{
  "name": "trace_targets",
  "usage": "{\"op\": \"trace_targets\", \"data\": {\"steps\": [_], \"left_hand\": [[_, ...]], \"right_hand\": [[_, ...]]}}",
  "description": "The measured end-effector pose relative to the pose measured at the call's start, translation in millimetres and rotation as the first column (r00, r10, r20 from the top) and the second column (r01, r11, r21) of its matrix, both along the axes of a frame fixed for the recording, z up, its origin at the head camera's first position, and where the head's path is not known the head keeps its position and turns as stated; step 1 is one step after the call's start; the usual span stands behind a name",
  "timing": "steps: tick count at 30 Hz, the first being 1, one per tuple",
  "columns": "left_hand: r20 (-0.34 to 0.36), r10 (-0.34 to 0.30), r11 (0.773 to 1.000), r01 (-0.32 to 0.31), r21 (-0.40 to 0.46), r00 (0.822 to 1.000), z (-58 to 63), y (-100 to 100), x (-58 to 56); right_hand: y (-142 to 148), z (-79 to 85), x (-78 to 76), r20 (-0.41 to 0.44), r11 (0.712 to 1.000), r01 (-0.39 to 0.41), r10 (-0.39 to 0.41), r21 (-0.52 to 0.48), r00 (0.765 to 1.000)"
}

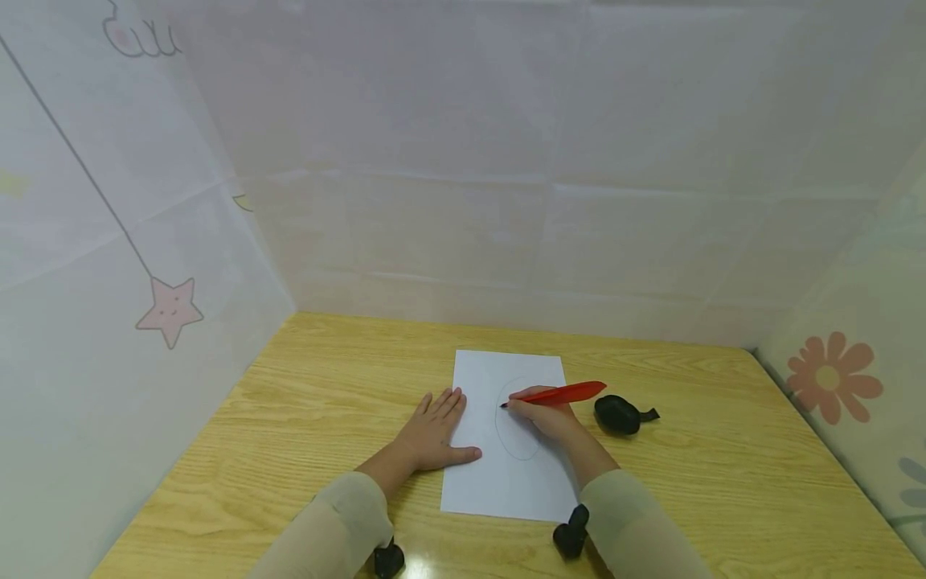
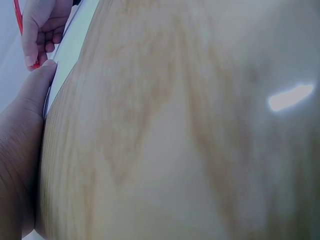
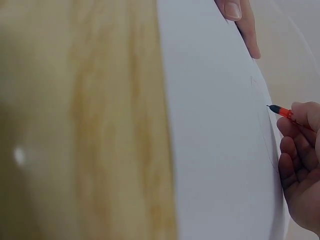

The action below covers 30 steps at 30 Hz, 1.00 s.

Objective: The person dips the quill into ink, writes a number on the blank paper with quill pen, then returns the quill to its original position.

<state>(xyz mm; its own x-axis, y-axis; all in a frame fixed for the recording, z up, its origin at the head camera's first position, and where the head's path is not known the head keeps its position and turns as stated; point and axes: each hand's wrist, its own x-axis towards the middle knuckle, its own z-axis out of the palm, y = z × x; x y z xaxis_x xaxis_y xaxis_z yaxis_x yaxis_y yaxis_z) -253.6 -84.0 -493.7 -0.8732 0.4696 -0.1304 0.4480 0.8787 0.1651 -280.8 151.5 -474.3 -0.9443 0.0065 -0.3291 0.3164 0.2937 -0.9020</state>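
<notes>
A white sheet of paper [image 1: 499, 490] lies on the wooden table, with a thin oval outline drawn on it. My right hand [image 1: 544, 413] pinches a red feather-shaped pen [image 1: 571, 392] over the paper, its dark tip at the oval's upper left side. In the right wrist view the pen [image 3: 284, 112] shows a black tip and an orange-red barrel between thumb and fingers. My left hand [image 1: 432, 438] rests flat across the paper's left edge, fingers straight and thumb stretched out over the sheet. In the left wrist view its thumb [image 2: 37, 87] lies by the paper's edge.
Right of the paper sits a black rounded object [image 1: 617, 415] with a short flat tail; its kind is unclear. Light cloth walls [image 1: 448, 233] with printed stars and flowers border the wooden table [image 1: 318, 370] at the back and sides. Black wrist devices [image 1: 570, 540] sit near both sleeves.
</notes>
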Motion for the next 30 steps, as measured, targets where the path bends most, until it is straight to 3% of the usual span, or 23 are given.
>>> {"op": "trace_targets", "data": {"steps": [30], "left_hand": [[-0.009, 0.000, 1.000, 0.000, 0.002, 1.000, -1.2, -0.1, -0.3]], "right_hand": [[-3.3, -4.0, -2.1, 0.010, 0.999, -0.021, 0.021, 0.024, 1.000]]}}
